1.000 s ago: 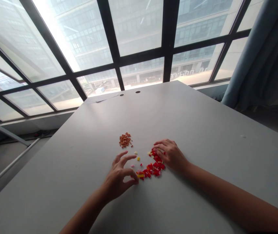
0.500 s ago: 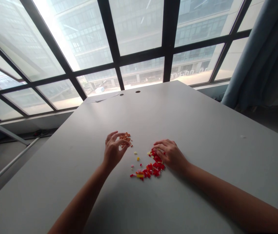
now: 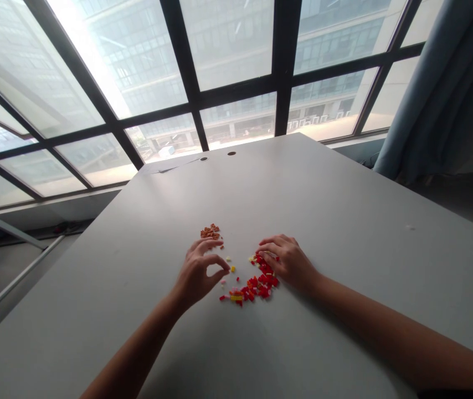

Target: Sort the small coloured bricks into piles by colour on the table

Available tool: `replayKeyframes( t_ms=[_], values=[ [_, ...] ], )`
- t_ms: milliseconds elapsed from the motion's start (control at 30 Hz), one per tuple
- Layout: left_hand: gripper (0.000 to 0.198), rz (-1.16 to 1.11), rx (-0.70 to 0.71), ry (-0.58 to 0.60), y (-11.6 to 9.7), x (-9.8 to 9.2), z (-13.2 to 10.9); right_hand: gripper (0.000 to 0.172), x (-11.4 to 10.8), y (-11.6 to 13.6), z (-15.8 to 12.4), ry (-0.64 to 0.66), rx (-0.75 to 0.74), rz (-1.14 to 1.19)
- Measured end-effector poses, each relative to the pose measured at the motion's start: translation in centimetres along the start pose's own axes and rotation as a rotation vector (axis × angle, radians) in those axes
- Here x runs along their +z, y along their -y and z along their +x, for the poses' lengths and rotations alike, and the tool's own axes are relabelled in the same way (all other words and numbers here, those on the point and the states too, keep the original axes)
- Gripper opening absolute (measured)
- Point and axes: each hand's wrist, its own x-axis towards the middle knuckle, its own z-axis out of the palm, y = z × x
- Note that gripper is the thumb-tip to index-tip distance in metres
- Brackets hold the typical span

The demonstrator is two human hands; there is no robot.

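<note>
My left hand [image 3: 201, 271] is just above the table, left of a small yellow brick [image 3: 233, 269]. Thumb and index finger curve into a loop, their tips nearly meeting beside that brick; I see nothing between them, and the other fingers stretch out. Behind this hand lies a pile of small orange-brown bricks [image 3: 210, 232]. My right hand [image 3: 286, 257] rests at the upper right of a curved pile of red bricks [image 3: 266, 281], its fingers loosely spread over them and hiding some. Pale yellow bricks [image 3: 252, 259] show by its fingertips. A yellow plate-like brick [image 3: 236, 297] sits at the pile's near left end.
The bricks lie on a large white table [image 3: 336, 221]. Two round cable holes [image 3: 231, 153] and a paper-like sheet [image 3: 164, 168] are at its far end. Beyond stand dark-framed windows [image 3: 236, 86]. A blue-grey curtain [image 3: 431, 105] hangs at the right.
My left hand has moved from the orange-brown pile toward me and slightly right, to the yellow brick, uncovering that pile. My right hand stays over the red bricks. The view has shifted slightly.
</note>
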Motion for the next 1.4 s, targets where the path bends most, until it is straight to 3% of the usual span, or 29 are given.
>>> replayKeyframes(
  t_ms=[133, 333, 767, 900, 1033, 1200, 1300, 1400],
  values=[
    [0.009, -0.028, 0.016, 0.148, -2.3, 0.2, -1.1, 0.016, 0.1, 0.0, 0.0, -0.013, -0.007, -0.01],
    [0.008, 0.063, -0.007, 0.243, -3.3, 0.5, -1.5, 0.016, 0.1, -0.1, -0.1, -0.035, -0.027, -0.011],
    [0.005, 0.137, 0.035, 0.147, -3.2, 0.4, -2.0, 0.014, 0.3, -0.2, -0.1, -0.039, -0.019, -0.015],
    [0.007, 0.154, -0.012, -0.05, -1.8, -0.2, -0.3, 0.015, 0.3, -0.3, -0.1, -0.038, -0.023, -0.011],
    [0.007, 0.214, -0.141, -0.216, 1.4, -0.3, 2.0, 0.015, 0.4, -0.5, -0.1, -0.037, -0.036, -0.013],
    [0.007, 0.215, -0.256, -0.22, 4.2, 0.6, 3.2, 0.014, 0.2, -0.3, -0.1, -0.03, -0.027, -0.01],
    [0.008, 0.206, -0.235, -0.209, 3.5, 1.0, 3.0, 0.014, 0.1, -0.2, -0.1, -0.027, -0.014, -0.008],
    [0.007, 0.137, -0.103, -0.114, 1.2, 1.4, 2.4, 0.015, 0.2, -0.2, -0.1, -0.032, 0.011, -0.01]
  ],
)
